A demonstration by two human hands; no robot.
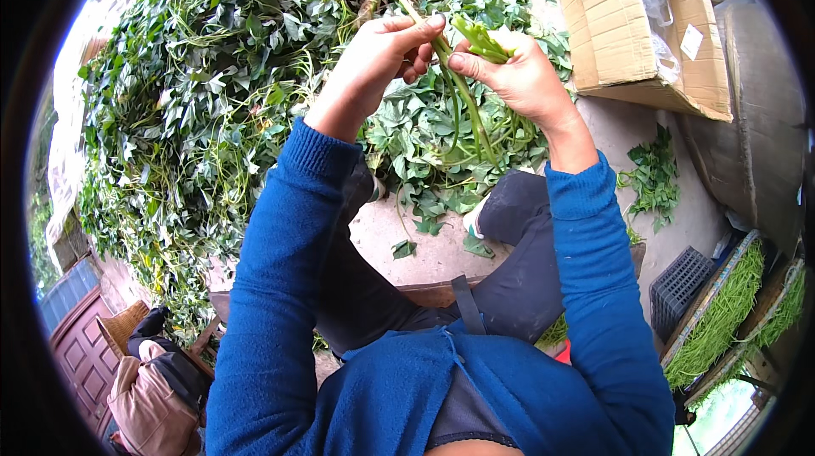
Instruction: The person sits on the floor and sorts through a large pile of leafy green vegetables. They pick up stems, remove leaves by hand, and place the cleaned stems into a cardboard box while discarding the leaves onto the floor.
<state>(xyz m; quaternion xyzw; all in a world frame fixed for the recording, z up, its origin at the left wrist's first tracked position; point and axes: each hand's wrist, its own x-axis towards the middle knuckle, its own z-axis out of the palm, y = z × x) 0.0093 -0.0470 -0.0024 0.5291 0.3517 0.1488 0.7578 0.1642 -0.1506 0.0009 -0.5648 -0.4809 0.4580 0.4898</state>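
Note:
My left hand (388, 51) grips a long green vine stem (472, 113) between thumb and fingers, near its pale upper end. Beside it on the right, my right hand (503, 67) holds a small bunch of cut green stalks (479, 39), and its thumb and fingers meet the same vine stem. The stem slants down between my hands over a spread of leafy vines (414, 137). A large heap of leafy green vines (191, 74) lies at the left, reaching past my hands at the top.
An open cardboard box (605, 23) with clear plastic bags stands at the upper right. Below it lie a small leafy bunch (656, 179), a dark plastic basket (680, 287) and trays of thin green strands (719, 316). Another person (156, 392) is at the lower left.

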